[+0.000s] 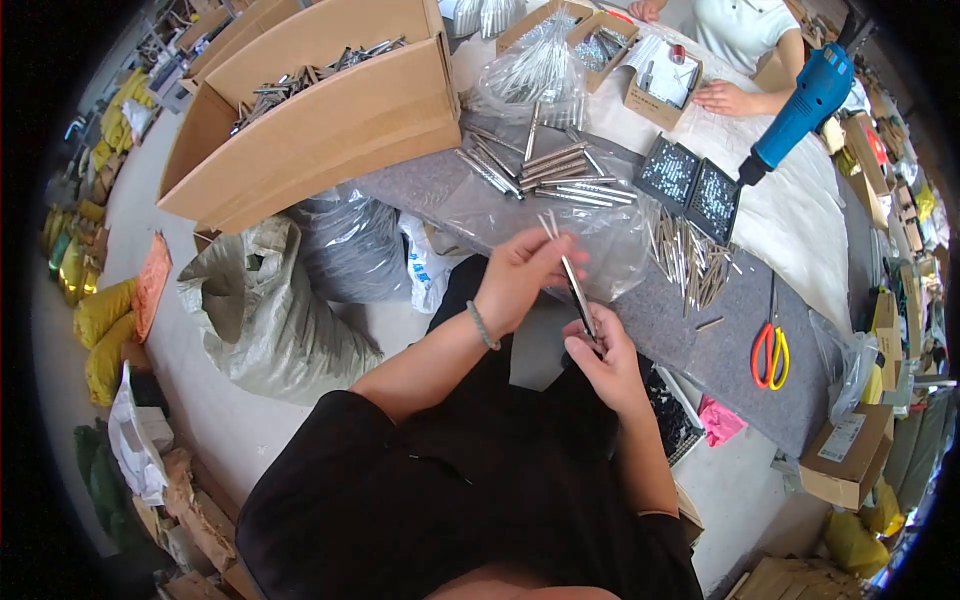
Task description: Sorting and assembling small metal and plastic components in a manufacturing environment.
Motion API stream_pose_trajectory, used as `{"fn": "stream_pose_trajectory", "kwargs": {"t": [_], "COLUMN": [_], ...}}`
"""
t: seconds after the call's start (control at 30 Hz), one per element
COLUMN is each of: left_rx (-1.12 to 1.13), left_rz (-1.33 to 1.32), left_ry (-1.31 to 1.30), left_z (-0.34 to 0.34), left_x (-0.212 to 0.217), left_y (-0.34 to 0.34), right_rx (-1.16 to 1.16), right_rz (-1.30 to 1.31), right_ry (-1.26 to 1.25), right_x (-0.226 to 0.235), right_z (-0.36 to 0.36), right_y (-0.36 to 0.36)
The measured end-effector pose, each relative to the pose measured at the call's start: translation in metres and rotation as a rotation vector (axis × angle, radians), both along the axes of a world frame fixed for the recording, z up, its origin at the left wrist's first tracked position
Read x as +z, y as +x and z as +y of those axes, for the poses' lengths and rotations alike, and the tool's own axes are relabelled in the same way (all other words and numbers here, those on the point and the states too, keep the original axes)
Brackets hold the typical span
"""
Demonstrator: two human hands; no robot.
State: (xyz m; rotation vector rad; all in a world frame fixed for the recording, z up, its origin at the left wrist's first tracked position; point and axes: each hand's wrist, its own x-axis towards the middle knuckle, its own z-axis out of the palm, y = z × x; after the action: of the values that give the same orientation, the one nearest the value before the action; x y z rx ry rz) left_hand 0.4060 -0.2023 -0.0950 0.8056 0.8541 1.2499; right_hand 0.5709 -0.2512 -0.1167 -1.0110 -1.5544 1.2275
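Observation:
In front of my body, my right hand (pixel 612 358) is closed round the lower end of a slim shiny metal tube (pixel 576 288). The tube slants up and to the left. My left hand (pixel 520 278), with a beaded bracelet at the wrist, pinches thin pale rods (pixel 548 226) at the tube's upper end. Whether the rods sit inside the tube or beside it, I cannot tell. Beyond my hands, a pile of similar metal tubes (pixel 555 168) lies on a clear plastic bag (pixel 600 255). Loose thin metal rods (pixel 690 262) are scattered to the right.
A large cardboard box (pixel 320 140) of metal parts stands at the left. Black trays (pixel 668 172) of small pieces lie near a blue electric screwdriver (pixel 808 105). Scissors (pixel 770 355) rest on the grey mat. Across the table is another person's hand (pixel 725 98).

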Motion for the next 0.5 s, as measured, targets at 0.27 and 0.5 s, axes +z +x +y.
{"fn": "stream_pose_trajectory", "kwargs": {"t": [0.27, 0.5], "left_rx": [0.399, 0.123], "left_rz": [0.958, 1.488], "left_ry": [0.352, 0.145], "left_z": [0.123, 0.202], "left_x": [0.000, -0.022], "left_y": [-0.039, -0.062], "right_rx": [-0.137, -0.209], "right_rz": [0.083, 0.131], "right_ry": [-0.165, -0.113], "right_x": [0.012, 0.008], "right_z": [0.019, 0.032], "right_y": [0.005, 0.020]}}
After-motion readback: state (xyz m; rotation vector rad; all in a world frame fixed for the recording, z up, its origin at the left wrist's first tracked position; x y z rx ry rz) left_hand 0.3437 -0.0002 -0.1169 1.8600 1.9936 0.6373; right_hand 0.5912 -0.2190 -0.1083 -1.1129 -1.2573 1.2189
